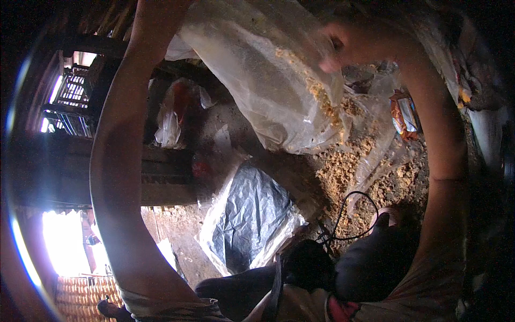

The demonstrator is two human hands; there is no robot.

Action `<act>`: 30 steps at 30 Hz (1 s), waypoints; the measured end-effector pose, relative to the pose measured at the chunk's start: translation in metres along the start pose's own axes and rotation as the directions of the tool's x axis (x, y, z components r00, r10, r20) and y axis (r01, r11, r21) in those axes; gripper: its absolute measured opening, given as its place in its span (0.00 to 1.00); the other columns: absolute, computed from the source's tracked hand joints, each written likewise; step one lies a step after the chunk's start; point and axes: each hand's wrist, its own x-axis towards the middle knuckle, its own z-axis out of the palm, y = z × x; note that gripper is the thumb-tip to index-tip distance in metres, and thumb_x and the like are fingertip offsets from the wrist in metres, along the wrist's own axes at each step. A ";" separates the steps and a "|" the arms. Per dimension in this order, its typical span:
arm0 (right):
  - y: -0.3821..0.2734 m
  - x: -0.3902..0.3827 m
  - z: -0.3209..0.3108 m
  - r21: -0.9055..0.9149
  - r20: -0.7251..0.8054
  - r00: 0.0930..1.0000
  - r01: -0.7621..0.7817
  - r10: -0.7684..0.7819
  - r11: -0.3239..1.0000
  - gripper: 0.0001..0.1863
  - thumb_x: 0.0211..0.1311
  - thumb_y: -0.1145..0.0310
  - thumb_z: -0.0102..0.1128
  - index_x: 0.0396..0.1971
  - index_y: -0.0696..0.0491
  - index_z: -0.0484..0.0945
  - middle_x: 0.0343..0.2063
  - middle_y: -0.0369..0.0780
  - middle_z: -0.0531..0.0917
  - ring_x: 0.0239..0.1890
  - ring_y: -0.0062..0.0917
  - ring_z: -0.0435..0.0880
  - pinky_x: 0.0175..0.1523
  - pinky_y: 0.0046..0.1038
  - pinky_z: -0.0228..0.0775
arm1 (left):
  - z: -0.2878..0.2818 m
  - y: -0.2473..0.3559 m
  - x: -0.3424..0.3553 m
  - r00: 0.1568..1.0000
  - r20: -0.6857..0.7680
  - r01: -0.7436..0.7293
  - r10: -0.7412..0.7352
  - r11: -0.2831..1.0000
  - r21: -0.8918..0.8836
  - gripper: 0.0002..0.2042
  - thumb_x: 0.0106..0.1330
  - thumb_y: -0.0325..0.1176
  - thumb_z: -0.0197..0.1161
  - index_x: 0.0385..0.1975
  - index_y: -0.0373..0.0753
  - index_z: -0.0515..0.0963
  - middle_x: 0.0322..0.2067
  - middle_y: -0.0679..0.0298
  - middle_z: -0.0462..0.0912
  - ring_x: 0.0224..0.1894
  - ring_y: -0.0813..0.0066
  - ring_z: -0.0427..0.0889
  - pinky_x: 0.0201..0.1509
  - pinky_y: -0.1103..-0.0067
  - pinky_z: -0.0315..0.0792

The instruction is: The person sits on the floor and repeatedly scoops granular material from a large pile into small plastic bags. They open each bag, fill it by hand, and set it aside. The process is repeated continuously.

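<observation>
- A dim room with a dirt-coloured floor (188, 241); strong light comes in through an opening (64, 241) at the lower left
- The right hand (346, 48), at the upper right, is at a big clear plastic sheet (241, 70); its fingers look curled, but blur and shadow mean I cannot tell whether they are clamped on it
- The left hand is out of sight past the upper edge, so I cannot tell how its fingers stand; the left forearm (118, 139) curves up the left side
- The plastic sheet spreads in folds across the upper middle, between the two arms, with yellowish bits on its right-hand part
- Tan crumbs (335, 180) lie over the floor below and right of it
- A small shiny wrapper (405, 115), brown and pale, lies near the right forearm (445, 145)
- A black cord (358, 192) loops over the crumbs
- A crumpled silvery bag (252, 209) lies in the middle, near the person's legs (370, 268)
</observation>
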 end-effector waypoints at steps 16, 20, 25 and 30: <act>-0.021 -0.033 0.018 0.070 -0.224 0.874 -0.427 0.432 0.901 0.28 0.52 0.51 0.71 0.44 0.59 0.79 0.36 0.42 0.85 0.38 0.27 0.84 0.45 0.28 0.74 | 0.052 -0.027 0.037 0.969 -0.141 -0.182 0.202 0.973 0.142 0.07 0.61 0.29 0.58 0.35 0.39 0.82 0.30 0.59 0.83 0.36 0.69 0.83 0.35 0.71 0.76; -0.084 -0.006 -0.013 0.218 -0.246 0.777 -0.539 0.580 0.814 0.38 0.53 0.42 0.67 0.54 0.57 0.73 0.44 0.49 0.81 0.50 0.40 0.79 0.60 0.36 0.69 | 0.041 -0.007 0.038 0.973 -0.135 -0.170 0.189 0.975 0.142 0.08 0.61 0.29 0.58 0.37 0.38 0.81 0.30 0.58 0.83 0.36 0.68 0.83 0.35 0.70 0.76; 0.008 -0.002 0.061 0.266 -0.376 0.825 -0.339 0.421 0.902 0.28 0.54 0.53 0.71 0.45 0.61 0.78 0.41 0.43 0.85 0.41 0.26 0.84 0.48 0.26 0.73 | 0.020 -0.018 0.043 0.978 -0.132 -0.145 0.164 0.979 0.144 0.08 0.61 0.30 0.59 0.38 0.37 0.81 0.30 0.57 0.84 0.35 0.66 0.84 0.34 0.69 0.77; 0.020 -0.060 0.049 -0.085 0.122 0.885 -0.442 0.450 0.893 0.30 0.54 0.52 0.71 0.47 0.61 0.78 0.44 0.44 0.84 0.46 0.25 0.81 0.54 0.25 0.70 | 0.011 -0.054 0.062 0.994 -0.033 -0.060 0.109 0.747 0.662 0.11 0.61 0.30 0.61 0.41 0.34 0.80 0.30 0.54 0.84 0.34 0.63 0.84 0.34 0.68 0.77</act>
